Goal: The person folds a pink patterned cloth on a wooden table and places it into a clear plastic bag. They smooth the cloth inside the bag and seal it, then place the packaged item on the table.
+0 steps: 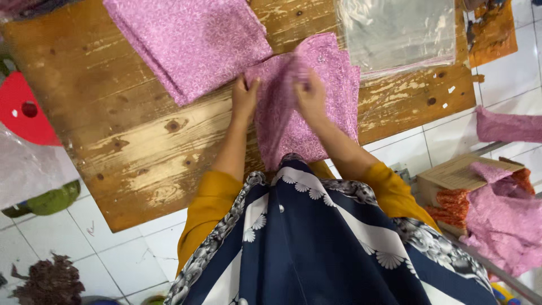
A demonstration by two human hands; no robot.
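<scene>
At the far left a red stool (22,110) stands on the white tiled floor (113,237), beside the worn wooden table (141,141). On the far part of the table lies a folded stack of pink cloth (189,42).

Just right of it, near the table's near edge, is the pink patterned cloth (316,107) being worked. The left hand (244,99) is closed on its left edge, fingers curled over the fabric. The right hand (310,93) pinches a raised fold in the middle; that part is blurred, so I cannot tell how tight the pinch is.

The cloth looks thin, light and limp. It would likely sag and crease wherever unsupported, so edges and corners seem the best places to hold it.

Farther right lies a clear plastic bag (398,34). Off the table, a cardboard box (457,175) holds more pink cloth (505,217).
</scene>
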